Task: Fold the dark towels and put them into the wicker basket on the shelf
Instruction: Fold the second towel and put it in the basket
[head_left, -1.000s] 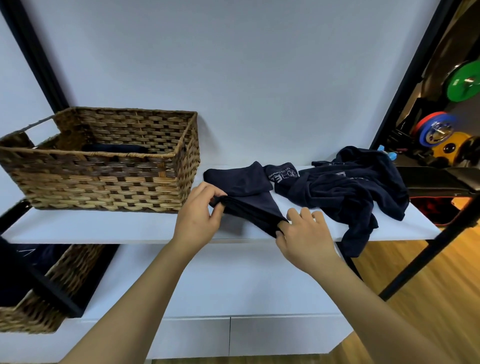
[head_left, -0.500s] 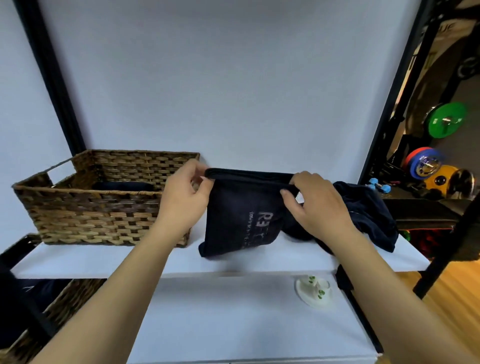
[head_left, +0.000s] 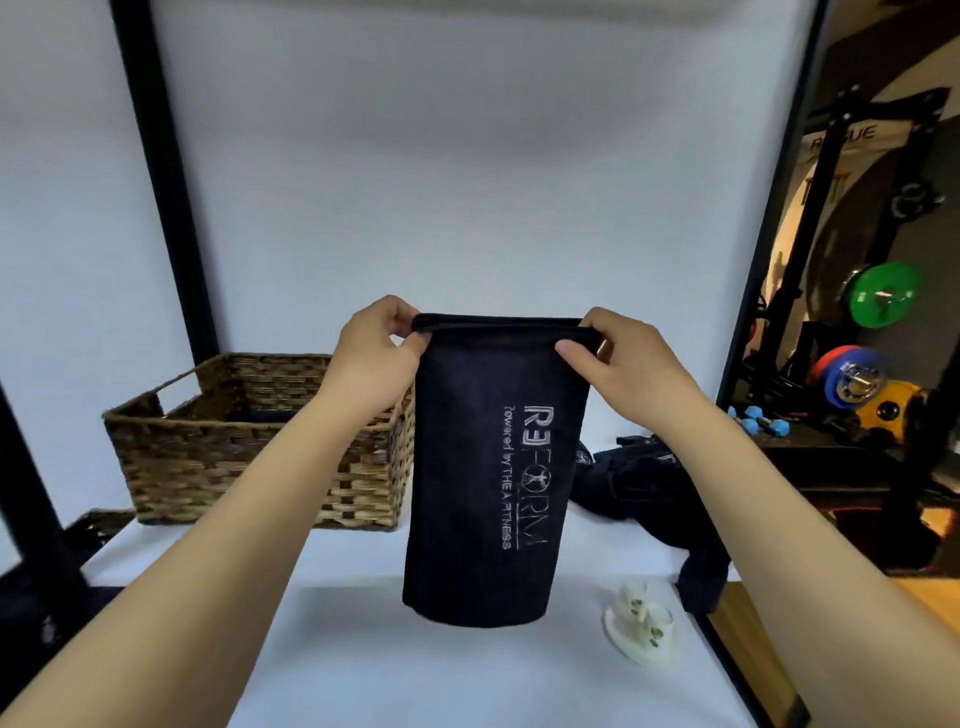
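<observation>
1. Head view, centre of the frame: both hands are up in front of the pale wall, and the dark towel (head_left: 488, 467) hangs between them, doubled over at the top edge and dropping straight down.

2. Left hand (head_left: 376, 358), just left of centre — fingers and thumb curled tight over the towel's upper left corner, a firm pinch on the folded edge.

3. Right hand (head_left: 623, 371), just right of centre — thumb laid across the front of the upper right corner, fingers wrapped behind it, pinching the cloth.

4. The towel shows pale lettering running sideways down its front: "REFORM" with a smaller line beside it. Its lower edge hangs in front of the white shelf (head_left: 363, 649); whether it touches the shelf cannot be told.

5. Left of centre, the wicker basket (head_left: 218, 467) sits on the shelf, behind the left forearm, with something dark lying inside it near the rim.

6. Right of the hanging towel, a heap of dark towels (head_left: 644, 493) lies crumpled on the shelf, one end trailing over the right edge.

7. Lower right of the frame: a small white dish with green spots (head_left: 644, 631) sits on the shelf, near the trailing end.

8. Far right, beyond a black upright post (head_left: 774, 234): a green weight plate (head_left: 883, 301), and a red-and-blue one lower down.
</observation>
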